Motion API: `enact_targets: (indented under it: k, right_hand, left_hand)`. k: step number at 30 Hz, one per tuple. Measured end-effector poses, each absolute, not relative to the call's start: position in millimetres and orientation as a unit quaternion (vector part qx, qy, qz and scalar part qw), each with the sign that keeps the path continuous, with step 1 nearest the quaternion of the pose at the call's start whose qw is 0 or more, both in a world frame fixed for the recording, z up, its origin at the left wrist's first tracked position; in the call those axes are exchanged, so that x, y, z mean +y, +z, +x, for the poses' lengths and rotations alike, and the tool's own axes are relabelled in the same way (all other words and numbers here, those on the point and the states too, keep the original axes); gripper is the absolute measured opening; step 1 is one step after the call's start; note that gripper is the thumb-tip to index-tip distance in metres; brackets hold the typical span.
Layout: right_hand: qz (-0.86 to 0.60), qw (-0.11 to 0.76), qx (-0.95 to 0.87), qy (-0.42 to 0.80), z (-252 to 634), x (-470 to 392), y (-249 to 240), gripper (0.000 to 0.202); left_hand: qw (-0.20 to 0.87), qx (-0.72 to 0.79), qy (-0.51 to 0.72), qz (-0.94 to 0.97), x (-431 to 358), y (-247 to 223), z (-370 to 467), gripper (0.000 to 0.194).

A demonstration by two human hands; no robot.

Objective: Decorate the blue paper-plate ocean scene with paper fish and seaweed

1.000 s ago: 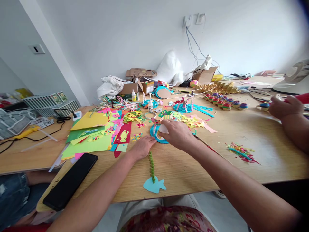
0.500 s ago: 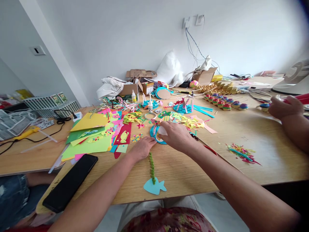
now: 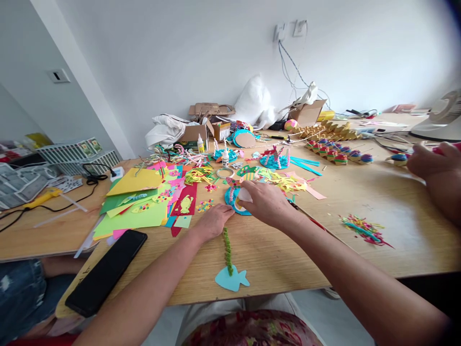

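Note:
A round blue craft disc (image 3: 230, 194) with a pink-and-white twisted stem lies on the table, partly covered by my hands. My right hand (image 3: 264, 202) is closed round a white, rounded object (image 3: 245, 194), which looks like a tipped glue bottle, held low over the disc. My left hand (image 3: 218, 220) has its fingers together at the disc's near left edge. Just below it, a green pipe cleaner (image 3: 227, 250) runs down to a light-blue paper fish (image 3: 232, 278). Paper fish in several colours (image 3: 248, 172) stand behind the disc.
Coloured paper sheets (image 3: 133, 216) and a black phone (image 3: 106, 273) lie to the left. A glue bottle (image 3: 225, 156) stands behind a tape roll (image 3: 225, 173). Pipe cleaner scraps (image 3: 363, 229) lie to the right. Another person's hand (image 3: 432, 166) is at the far right.
Both hands keep nearly the same pose at the disc. The whole view has shifted slightly, and the other person's hand at the right has moved a little.

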State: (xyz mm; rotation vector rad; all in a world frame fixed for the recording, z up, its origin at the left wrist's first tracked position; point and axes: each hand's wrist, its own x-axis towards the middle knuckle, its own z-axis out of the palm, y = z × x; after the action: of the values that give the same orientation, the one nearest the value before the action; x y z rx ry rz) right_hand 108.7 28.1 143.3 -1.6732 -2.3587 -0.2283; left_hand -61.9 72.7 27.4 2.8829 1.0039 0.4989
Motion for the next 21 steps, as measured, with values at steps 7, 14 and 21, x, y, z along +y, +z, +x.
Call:
enact_targets:
  k: [7, 14, 21]
  right_hand:
    - [-0.573, 0.113, -0.808, -0.075, 108.7, 28.3, 142.4, 0.029]
    - [-0.578, 0.125, -0.803, -0.078, 110.2, 28.9, 144.7, 0.027]
    - [-0.571, 0.119, -0.809, -0.077, 110.1, 28.9, 141.7, 0.031]
  left_hand:
    - [0.028, 0.327, 0.155, 0.932, 72.8, 27.2, -61.5, 0.039]
    - [0.031, 0.322, 0.157, 0.933, 72.9, 27.1, -62.3, 0.042]
    - [0.034, 0.325, 0.159, 0.932, 72.1, 27.4, -62.4, 0.042]
